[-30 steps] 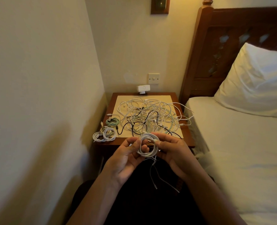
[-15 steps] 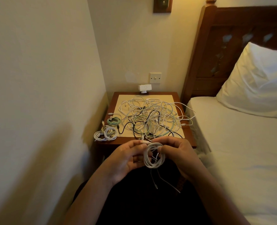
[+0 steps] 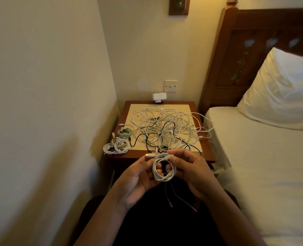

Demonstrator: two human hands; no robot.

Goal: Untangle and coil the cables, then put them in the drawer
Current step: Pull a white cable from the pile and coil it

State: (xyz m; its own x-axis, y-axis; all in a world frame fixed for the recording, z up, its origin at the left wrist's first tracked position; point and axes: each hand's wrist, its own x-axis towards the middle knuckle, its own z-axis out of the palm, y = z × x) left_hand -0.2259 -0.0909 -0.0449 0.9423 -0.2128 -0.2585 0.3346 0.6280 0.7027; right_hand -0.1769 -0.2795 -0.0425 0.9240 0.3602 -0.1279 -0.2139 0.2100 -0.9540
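A white cable coil [image 3: 164,170] hangs between both hands just in front of the nightstand's near edge. My left hand [image 3: 138,176] pinches its left side, with a gold-tipped plug sticking out above the fingers. My right hand [image 3: 189,167] grips the right side and a white connector at the top. Two loose ends dangle below the coil. A big tangle of white, black and pale green cables [image 3: 166,128] covers the wooden nightstand [image 3: 124,154]. No drawer can be seen.
Two white coils [image 3: 116,146] and a green coil [image 3: 125,132] lie at the nightstand's left edge. A small white device [image 3: 158,96] stands at the back under a wall switch. A wall is close on the left; a bed [image 3: 264,166] with a pillow is on the right.
The coil has dropped slightly toward me and turned flat to the camera. The gold-tipped plug now pokes out at the upper left, and my fingers have shifted around the loop.
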